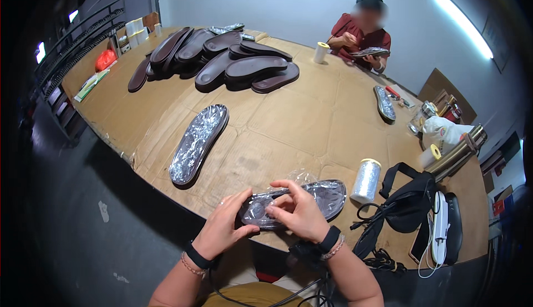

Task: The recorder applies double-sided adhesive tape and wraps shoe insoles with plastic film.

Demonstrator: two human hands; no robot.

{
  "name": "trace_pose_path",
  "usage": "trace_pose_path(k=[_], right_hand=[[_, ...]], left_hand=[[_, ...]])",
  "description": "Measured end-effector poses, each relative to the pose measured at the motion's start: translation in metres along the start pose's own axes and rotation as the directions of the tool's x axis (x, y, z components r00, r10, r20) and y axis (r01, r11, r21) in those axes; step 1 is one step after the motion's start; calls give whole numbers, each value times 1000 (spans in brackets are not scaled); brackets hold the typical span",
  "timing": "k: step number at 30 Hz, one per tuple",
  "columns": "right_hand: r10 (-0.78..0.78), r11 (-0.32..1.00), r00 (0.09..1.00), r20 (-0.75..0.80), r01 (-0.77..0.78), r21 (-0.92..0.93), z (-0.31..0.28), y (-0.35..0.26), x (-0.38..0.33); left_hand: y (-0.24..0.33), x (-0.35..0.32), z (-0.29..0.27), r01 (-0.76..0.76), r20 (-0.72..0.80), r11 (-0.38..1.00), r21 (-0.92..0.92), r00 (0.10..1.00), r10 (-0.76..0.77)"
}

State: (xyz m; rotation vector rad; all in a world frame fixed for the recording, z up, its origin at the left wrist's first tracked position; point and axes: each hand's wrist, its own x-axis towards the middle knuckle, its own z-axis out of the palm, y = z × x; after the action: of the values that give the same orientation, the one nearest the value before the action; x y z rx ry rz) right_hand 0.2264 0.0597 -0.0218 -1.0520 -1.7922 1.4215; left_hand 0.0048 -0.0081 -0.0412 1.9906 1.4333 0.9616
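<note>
A dark brown shoe sole (331, 196) covered in shiny clear plastic film lies along the table's near edge. My left hand (225, 224) grips its left end, thumb on the near side and fingers over the far side. Over the middle of the sole, my right hand (300, 214) has its thumb and fingers curled together, pinching the plastic film. A loose flap of clear film (302, 176) sticks up beyond the right hand. To the far left lies another film-covered sole (199, 143). Right of my hands stands a roll of clear film (366, 180).
A heap of bare dark soles (255, 68) covers the far left. Across the table sits a person (363, 32) holding a sole, near another film roll (320, 53). A black bag (410, 200), cables, a white power strip (440, 226) and metal cylinders (458, 151) crowd the right.
</note>
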Motion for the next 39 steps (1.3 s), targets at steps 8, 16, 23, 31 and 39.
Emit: trace_pose_path(k=[8,16,23,31,39], right_hand=[[-88,991,996,7,87,97,10,10,-6],[15,991,998,-59,-7,131,-1,-6,1],[-15,987,999,-33,20,160,2,-11,0],[-58,991,993,-107,70,114,-7,-1,-5],[-87,992,987,-134,98,76,-15,1,-2]], left_hand=[[1,-6,-3,8,8,999,-44,1000,-7],[129,-6,-64,-393,110,823,-410,874,473],[178,-40,-66,-701,-139,709,-80,712,688],[149,-44,-96,-720,-207,691,-69,687,696],[176,-40,-71,-513,-508,851,-109,765,396]])
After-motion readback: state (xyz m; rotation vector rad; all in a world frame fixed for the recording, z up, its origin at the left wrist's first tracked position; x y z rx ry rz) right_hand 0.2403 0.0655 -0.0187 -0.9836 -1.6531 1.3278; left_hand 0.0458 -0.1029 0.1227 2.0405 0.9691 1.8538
